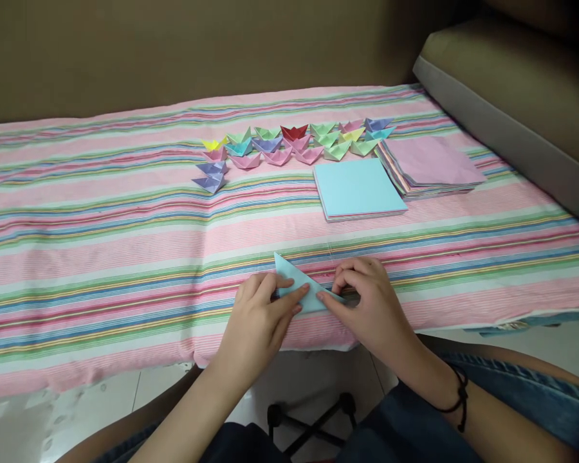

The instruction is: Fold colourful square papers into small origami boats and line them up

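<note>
A light blue sheet of origami paper [296,283], folded into a triangle, lies near the front edge of the striped cloth. My left hand [258,315] is closed on its left part, with the fingertips pressed on top of the paper. At the right corner, my right hand [367,299] pinches the paper between thumb and curled fingers; part of that corner is hidden. Beyond the hands lies a square stack of paper with a light blue top sheet [359,186]. Several small folded paper boats [294,133] in many colours stand in rows farther back.
A second, thicker paper stack [431,161] with a lilac top sits right of the blue one. The striped cloth [101,251] covers the surface. A brown backrest [174,51] rises behind, and an armrest [511,96] bounds the right side.
</note>
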The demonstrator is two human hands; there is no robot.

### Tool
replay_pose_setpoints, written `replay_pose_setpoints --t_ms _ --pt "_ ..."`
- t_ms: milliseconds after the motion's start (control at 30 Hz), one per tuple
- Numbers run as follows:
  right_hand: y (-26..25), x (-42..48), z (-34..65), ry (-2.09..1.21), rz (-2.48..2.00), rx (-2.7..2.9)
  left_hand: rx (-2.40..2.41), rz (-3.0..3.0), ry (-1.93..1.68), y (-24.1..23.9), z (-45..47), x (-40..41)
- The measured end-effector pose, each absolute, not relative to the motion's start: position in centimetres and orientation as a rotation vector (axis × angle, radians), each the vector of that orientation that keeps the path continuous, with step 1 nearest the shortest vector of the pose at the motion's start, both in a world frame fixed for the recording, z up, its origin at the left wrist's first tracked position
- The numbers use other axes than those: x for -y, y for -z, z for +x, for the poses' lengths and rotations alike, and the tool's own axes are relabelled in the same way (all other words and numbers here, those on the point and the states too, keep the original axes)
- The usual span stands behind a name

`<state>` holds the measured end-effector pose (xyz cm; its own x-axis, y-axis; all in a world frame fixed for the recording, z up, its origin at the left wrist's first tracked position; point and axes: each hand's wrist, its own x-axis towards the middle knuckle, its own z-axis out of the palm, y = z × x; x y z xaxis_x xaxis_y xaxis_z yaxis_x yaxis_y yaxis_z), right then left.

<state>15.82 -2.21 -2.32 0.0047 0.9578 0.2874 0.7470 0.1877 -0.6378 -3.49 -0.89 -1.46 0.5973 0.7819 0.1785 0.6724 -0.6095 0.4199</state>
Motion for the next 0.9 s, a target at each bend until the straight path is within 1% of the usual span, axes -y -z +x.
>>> replay_pose_setpoints --t_ms 633,900 --pt "2.1 2.4 15.1 -0.354 -1.652 1.807 -1.188 2.598 -0.438 1.6 -3.2 0.4" --pt "1.5 2.1 16.6 -0.559 -1.631 1.797 -1.197 2.584 -0.408 1.4 -3.2 0.4"
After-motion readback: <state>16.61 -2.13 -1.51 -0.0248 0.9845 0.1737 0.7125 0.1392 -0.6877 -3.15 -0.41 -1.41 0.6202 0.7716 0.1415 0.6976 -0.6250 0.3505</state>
